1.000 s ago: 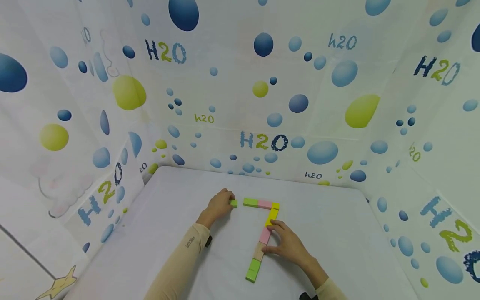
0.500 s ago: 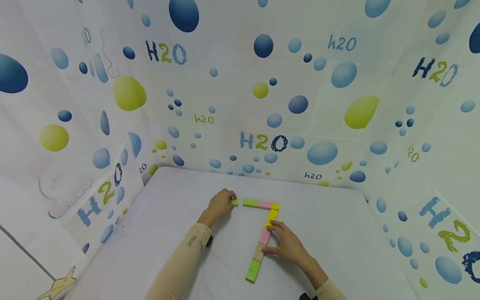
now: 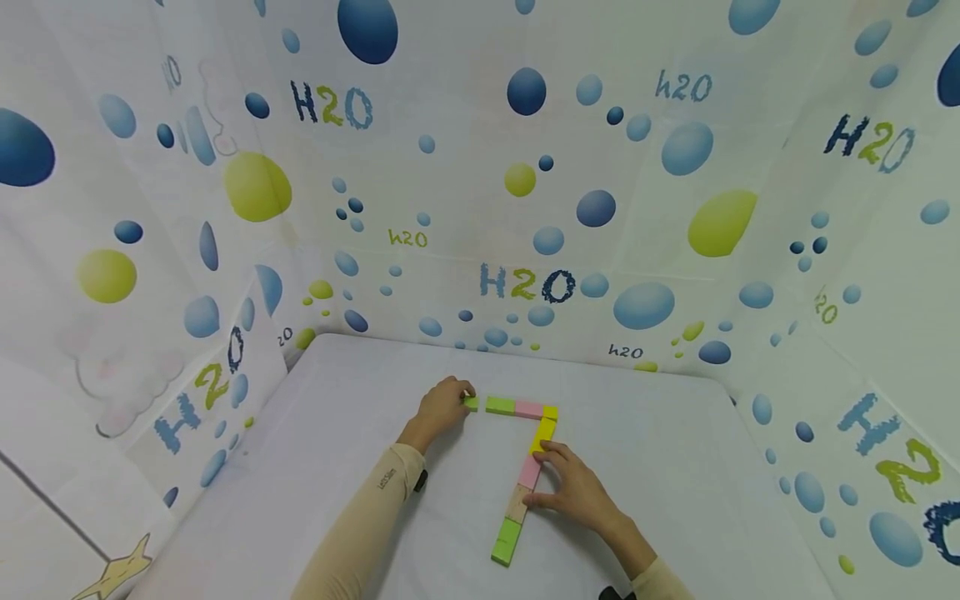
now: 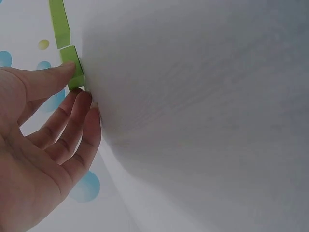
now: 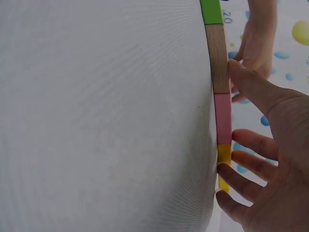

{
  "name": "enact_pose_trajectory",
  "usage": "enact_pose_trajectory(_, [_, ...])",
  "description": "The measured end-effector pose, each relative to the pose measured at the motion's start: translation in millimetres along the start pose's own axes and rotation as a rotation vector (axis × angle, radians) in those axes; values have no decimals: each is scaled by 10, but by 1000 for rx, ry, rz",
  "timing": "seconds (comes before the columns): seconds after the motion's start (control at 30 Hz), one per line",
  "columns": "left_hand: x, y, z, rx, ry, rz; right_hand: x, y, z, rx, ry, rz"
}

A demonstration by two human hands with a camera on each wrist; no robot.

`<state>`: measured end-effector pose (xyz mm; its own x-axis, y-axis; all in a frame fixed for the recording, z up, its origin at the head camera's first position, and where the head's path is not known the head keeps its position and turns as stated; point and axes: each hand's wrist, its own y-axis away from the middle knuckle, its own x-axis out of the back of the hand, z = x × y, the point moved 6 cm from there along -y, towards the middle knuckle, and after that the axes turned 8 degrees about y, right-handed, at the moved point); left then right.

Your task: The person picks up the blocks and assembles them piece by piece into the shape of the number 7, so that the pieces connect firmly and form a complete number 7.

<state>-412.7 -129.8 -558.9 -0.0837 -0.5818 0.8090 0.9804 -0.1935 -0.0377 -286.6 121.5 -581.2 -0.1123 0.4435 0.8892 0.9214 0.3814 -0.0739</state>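
My left hand [image 3: 444,407] pinches a small green block [image 4: 71,54], thumb on top and fingertips at its end. A narrow gap separates it from the row's green block [image 3: 500,405]. That one adjoins a pink block [image 3: 529,409] and a small yellow block [image 3: 551,412] at the corner. Down from the corner runs a slanted line: yellow block [image 3: 548,427], pink block [image 3: 528,473], bare wooden block [image 3: 517,504], green block [image 3: 506,542]. Along the line's right side, my right hand [image 3: 581,490] rests with fingers spread, thumb against the wooden block, fingertips by the yellow and pink ones.
All the blocks lie flat on a white-covered table [image 3: 637,433]. Behind and beside it hang white curtains [image 3: 450,192] printed with coloured bubbles and lettering. Beige sleeves [image 3: 367,508] cover the forearms.
My left hand has shifted slightly right with the small green block, narrowing the gap to the row. The right hand and the other blocks have stayed put.
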Motion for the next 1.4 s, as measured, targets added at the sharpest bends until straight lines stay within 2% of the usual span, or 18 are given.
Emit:
enact_pose_trajectory(0.4, [-56,-57,8,-42,4,0,-20,-10,27,-1,-9,-6])
enact_pose_trajectory(0.87, [-68,-61,61,-55,-6,2,-32,-7,39,7,-4,1])
enact_pose_trajectory(1.4, [-100,-80,36,-49,7,2,-16,4,18,-9,-21,-1])
